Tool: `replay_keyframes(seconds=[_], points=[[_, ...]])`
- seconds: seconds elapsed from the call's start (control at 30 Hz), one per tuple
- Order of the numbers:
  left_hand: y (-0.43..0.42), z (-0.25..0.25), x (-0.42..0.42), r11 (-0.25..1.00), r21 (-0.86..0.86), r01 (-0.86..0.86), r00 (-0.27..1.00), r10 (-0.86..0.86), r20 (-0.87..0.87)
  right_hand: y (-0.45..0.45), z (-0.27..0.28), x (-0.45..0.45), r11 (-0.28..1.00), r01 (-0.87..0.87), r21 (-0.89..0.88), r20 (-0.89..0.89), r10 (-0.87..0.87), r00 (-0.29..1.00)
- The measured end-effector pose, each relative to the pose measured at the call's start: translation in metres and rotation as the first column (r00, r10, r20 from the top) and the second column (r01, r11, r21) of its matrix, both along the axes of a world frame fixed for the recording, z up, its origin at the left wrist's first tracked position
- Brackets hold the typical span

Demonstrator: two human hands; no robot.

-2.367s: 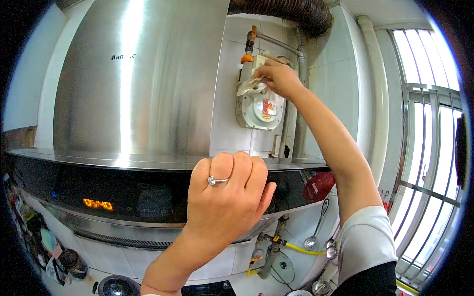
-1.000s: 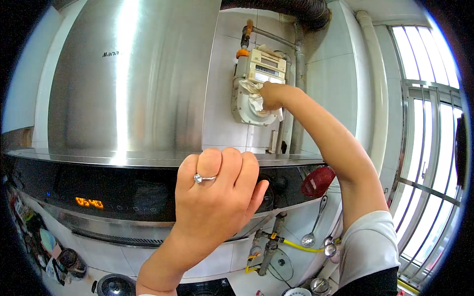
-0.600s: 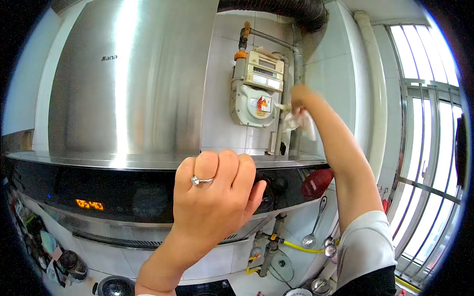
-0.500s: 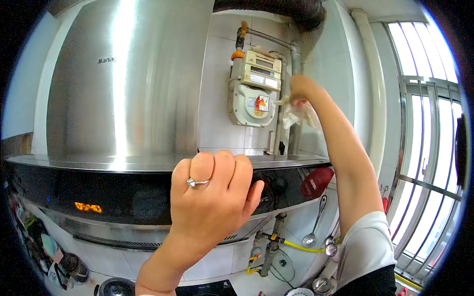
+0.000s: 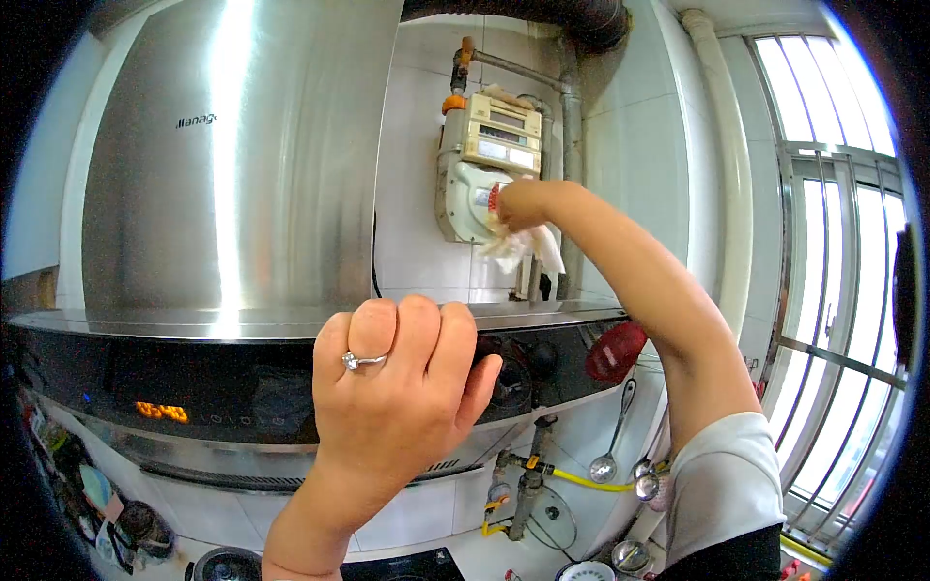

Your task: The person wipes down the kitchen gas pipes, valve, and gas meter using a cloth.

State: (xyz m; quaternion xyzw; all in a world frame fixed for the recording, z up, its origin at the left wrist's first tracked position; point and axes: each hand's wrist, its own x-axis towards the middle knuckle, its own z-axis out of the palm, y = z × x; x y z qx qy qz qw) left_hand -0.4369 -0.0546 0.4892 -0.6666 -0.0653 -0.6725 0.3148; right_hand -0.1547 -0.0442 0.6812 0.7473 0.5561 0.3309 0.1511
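My left hand (image 5: 392,382) is closed, its fingers bent over the top front edge of the range hood (image 5: 232,194); a ring shows on one finger and the fingertips are hidden. Farther up and to the right, my right hand (image 5: 523,205) is closed on a crumpled white cloth (image 5: 528,249). The cloth hangs below the hand at the lower right of the gas meter (image 5: 501,136). This hand and the cloth cover part of the meter's round front and its red sticker.
Pipes (image 5: 570,126) run beside the meter, under a dark duct (image 5: 542,12). Below the hood are a hanging ladle (image 5: 604,469), a yellow hose (image 5: 591,481), a glass lid (image 5: 550,518) and a dark pot (image 5: 228,565). A barred window (image 5: 833,261) stands at the right.
My right hand has moved left with the cloth, from beside the meter back to its lower front. My left hand stays on the hood edge while the view shifts slightly.
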Motion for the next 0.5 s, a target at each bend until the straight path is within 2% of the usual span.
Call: replay_keyframes(seconds=[0.07,0.13,0.17,0.2,0.27,0.33,0.37,0.43,0.47,0.5], points=[[0.0,0.0,0.0,1.0,0.002,-0.006,1.0,0.006,0.004,-0.008,0.004,0.01,0.989,0.123,-0.078,0.063,-0.118,0.991],[0.0,0.0,0.0,1.0,-0.002,-0.008,1.0,0.008,0.006,-0.036,0.008,-0.014,0.977,0.186,0.105,-0.296,-0.148,0.944],[0.0,0.0,0.0,1.0,-0.005,-0.01,1.0,0.01,0.004,-0.035,0.019,-0.006,0.986,0.12,0.119,-0.21,-0.094,0.973],[-0.001,-0.001,0.001,1.0,-0.003,-0.01,1.0,0.01,0.003,-0.038,0.026,0.001,0.985,0.121,0.121,-0.211,-0.093,0.973],[0.0,0.0,0.001,1.0,-0.009,-0.012,1.0,0.012,-0.003,-0.047,0.038,0.016,0.899,-0.003,0.438,-0.238,0.12,0.964],[0.0,0.0,0.0,1.0,-0.005,-0.018,1.0,0.018,-0.003,-0.058,0.046,0.038,0.804,-0.177,0.567,0.041,0.186,0.982],[0.0,0.0,0.001,1.0,-0.001,-0.017,1.0,0.017,-0.001,-0.065,0.047,0.05,0.804,-0.178,0.567,0.04,0.189,0.981],[-0.001,-0.001,0.0,1.0,-0.014,-0.021,1.0,0.021,-0.004,-0.081,0.047,0.072,0.516,-0.226,0.826,-0.015,0.42,0.907],[-0.002,-0.001,0.0,0.999,-0.027,-0.021,1.0,0.021,-0.003,-0.088,0.048,0.08,0.514,-0.224,0.828,-0.015,0.42,0.908],[-0.003,-0.001,0.001,0.999,-0.024,-0.02,1.0,0.02,-0.004,-0.095,0.05,0.084,0.41,-0.22,0.885,-0.015,0.497,0.868]])
